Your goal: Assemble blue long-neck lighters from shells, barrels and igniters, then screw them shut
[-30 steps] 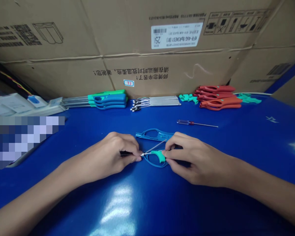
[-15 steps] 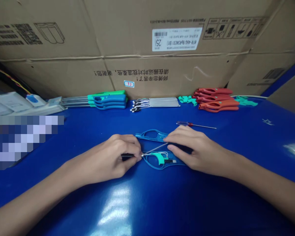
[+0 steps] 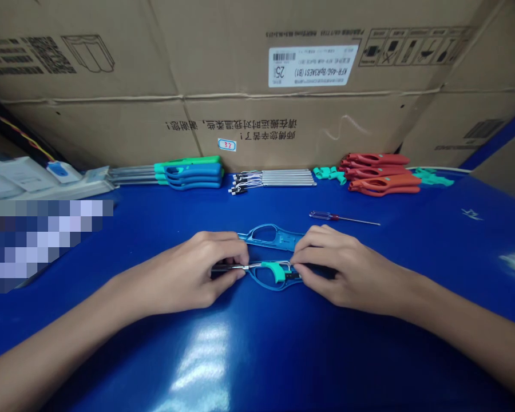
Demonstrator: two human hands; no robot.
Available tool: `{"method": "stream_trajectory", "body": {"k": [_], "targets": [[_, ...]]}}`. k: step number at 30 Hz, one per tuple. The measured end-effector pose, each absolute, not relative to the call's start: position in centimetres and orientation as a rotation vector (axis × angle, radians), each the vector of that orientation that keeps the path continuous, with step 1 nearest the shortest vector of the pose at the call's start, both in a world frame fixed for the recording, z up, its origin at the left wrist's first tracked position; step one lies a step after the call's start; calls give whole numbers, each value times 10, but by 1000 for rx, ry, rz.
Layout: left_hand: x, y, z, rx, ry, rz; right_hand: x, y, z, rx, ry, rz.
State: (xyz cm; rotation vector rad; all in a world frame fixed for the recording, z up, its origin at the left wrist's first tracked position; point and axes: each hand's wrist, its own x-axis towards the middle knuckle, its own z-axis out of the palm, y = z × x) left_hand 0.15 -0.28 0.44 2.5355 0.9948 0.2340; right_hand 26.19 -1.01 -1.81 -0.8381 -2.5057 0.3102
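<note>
Lying before me is a blue lighter handle half [image 3: 273, 288] with a turquoise trigger [image 3: 277, 272], white wires and a black igniter piece [image 3: 290, 276] in it. My left hand [image 3: 218, 263] pinches a shiny metal tube [image 3: 241, 267] at the handle's left end. Thumb and fingers of my right hand [image 3: 332, 260] close together over the handle's right part, at a thin wire [image 3: 289, 264]; the fingers partly hide the black piece. Just behind, a second blue handle half [image 3: 283, 239] lies inner side up, its right end behind my right hand.
A screwdriver [image 3: 344, 218] lies behind my right hand. Along the cardboard box [image 3: 240, 74] are blue and green lighters [image 3: 195, 176], metal tubes with wires [image 3: 287, 178], turquoise triggers [image 3: 328, 174] and red handles [image 3: 384, 174]. A power strip [image 3: 90, 186] stands left.
My right fingertips have come down from the rear handle half to the front one. The thin strand stretched between my hands now lies low, along the front handle half.
</note>
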Motion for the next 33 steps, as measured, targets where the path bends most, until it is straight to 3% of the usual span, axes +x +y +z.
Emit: {"method": "stream_trajectory", "body": {"k": [33], "targets": [[7, -7, 6, 2618, 870, 165, 243, -24, -24, -1012, -2403, 447]]}}
